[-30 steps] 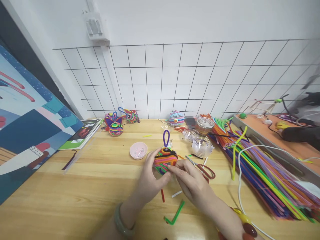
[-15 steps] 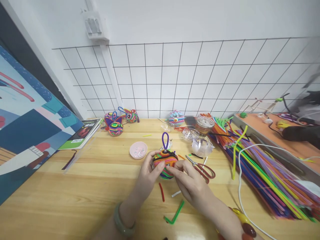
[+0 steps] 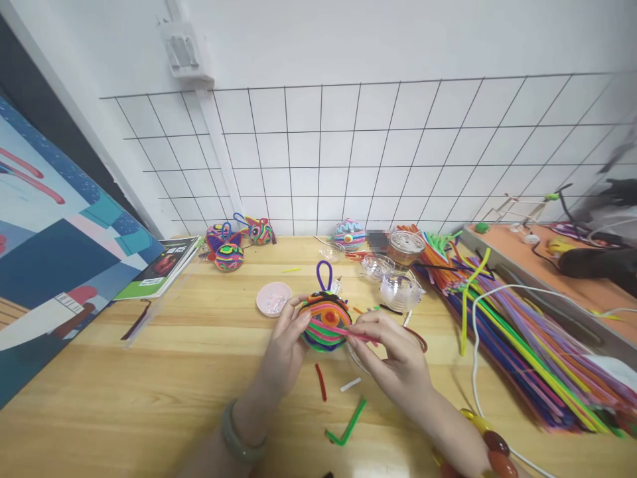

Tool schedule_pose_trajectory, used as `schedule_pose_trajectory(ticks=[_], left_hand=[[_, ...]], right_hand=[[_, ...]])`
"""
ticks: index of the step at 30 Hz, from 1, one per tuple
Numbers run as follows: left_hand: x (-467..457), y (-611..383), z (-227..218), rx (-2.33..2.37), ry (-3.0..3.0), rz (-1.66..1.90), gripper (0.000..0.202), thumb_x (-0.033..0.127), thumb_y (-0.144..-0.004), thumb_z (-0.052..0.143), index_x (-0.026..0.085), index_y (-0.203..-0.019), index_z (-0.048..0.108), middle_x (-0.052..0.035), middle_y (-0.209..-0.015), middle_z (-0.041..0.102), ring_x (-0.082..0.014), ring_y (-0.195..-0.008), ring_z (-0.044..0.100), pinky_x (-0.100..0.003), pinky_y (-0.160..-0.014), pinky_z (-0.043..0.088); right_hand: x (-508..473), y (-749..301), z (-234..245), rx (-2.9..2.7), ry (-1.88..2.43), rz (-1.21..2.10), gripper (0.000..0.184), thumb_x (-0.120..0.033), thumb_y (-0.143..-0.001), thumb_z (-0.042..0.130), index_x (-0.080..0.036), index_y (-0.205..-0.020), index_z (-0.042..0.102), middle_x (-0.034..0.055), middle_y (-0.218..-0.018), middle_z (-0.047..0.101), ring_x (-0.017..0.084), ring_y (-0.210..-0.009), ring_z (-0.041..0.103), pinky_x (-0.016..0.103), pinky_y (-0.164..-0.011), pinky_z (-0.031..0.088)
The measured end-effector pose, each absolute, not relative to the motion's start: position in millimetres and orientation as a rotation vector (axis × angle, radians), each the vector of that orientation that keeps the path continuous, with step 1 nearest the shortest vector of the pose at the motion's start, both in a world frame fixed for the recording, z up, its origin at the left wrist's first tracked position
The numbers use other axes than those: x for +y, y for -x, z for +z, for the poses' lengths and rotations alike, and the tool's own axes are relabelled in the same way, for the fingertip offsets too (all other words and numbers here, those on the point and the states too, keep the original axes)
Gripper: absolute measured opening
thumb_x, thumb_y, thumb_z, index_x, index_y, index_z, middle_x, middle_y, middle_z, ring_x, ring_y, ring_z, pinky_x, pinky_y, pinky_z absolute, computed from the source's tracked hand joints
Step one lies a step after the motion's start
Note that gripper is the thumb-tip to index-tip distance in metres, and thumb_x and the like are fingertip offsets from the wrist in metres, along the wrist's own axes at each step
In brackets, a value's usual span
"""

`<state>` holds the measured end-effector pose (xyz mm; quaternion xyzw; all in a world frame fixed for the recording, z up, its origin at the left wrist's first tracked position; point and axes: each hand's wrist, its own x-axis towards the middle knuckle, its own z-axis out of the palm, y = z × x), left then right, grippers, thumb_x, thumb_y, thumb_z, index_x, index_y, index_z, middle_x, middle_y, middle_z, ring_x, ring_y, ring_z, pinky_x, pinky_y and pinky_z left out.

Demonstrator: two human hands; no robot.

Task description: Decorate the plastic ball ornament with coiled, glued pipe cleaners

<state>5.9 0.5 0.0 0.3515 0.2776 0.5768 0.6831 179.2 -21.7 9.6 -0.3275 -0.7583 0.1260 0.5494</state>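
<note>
A ball wrapped in colourful pipe cleaners (image 3: 326,337), with an orange-red spot on its front and a purple loop (image 3: 324,275) on top, is held above the table. My left hand (image 3: 283,345) is closed around its left side, thumb on the front. My right hand (image 3: 393,352) pinches a pink pipe cleaner (image 3: 365,337) at the ball's right side; the strand runs across the front. Beneath lie a short red piece (image 3: 321,382), a white piece (image 3: 350,384) and a bent green piece (image 3: 347,425). Scissors (image 3: 417,338) lie mostly hidden behind my right hand.
A pink dish (image 3: 273,299) of small bits stands left of the ball. Clear plastic half-shells (image 3: 399,292) sit behind my right hand. Finished-looking wrapped balls (image 3: 229,257) stand at the back. A pipe-cleaner bundle (image 3: 517,352) and white cable (image 3: 475,358) lie right.
The ball has turned in my hands, bringing the orange-red spot to the front. My right hand has moved slightly right, and a pink pipe cleaner now shows in its fingers.
</note>
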Motion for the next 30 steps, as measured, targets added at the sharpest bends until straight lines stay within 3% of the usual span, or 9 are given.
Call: schedule_pose_trajectory(ticks=[16, 22, 30], left_hand=[[1.5, -3.0, -1.5, 0.6, -0.751, 1.235, 0.03, 0.027, -0.082, 0.066, 0.021, -0.109, 0.055, -0.0056, -0.109, 0.068, -0.0203, -0.094, 0.066, -0.032, -0.078, 0.053], [1.1, -2.7, 1.0, 0.606, -0.745, 1.225, 0.03, 0.027, -0.081, 0.066, 0.02, -0.109, 0.056, -0.0058, -0.108, 0.069, -0.02, -0.093, 0.066, -0.029, -0.076, 0.053], [1.7, -3.3, 0.4, 0.605, -0.753, 1.221, 0.03, 0.027, -0.082, 0.066, 0.02, -0.109, 0.057, -0.0059, -0.105, 0.069, -0.0197, -0.093, 0.066, -0.03, -0.078, 0.053]], right_hand=[[-20.2, -183.7, 11.7, -1.742, 0.821, 0.451, 0.014, -0.01, -0.086, 0.062, -0.021, -0.092, 0.069, 0.0015, -0.076, 0.062, 0.013, -0.072, 0.058, 0.026, -0.064, 0.046], [-20.5, -185.0, 11.9, -1.698, 0.823, 0.608, 0.014, -0.013, -0.086, 0.063, -0.024, -0.092, 0.07, 0.0013, -0.078, 0.064, 0.014, -0.074, 0.06, 0.027, -0.066, 0.047], [-20.0, -187.6, 15.1, -1.803, 0.77, 0.576, 0.019, -0.01, -0.088, 0.059, -0.024, -0.096, 0.069, 0.0013, -0.078, 0.062, 0.013, -0.07, 0.058, 0.026, -0.063, 0.046]])
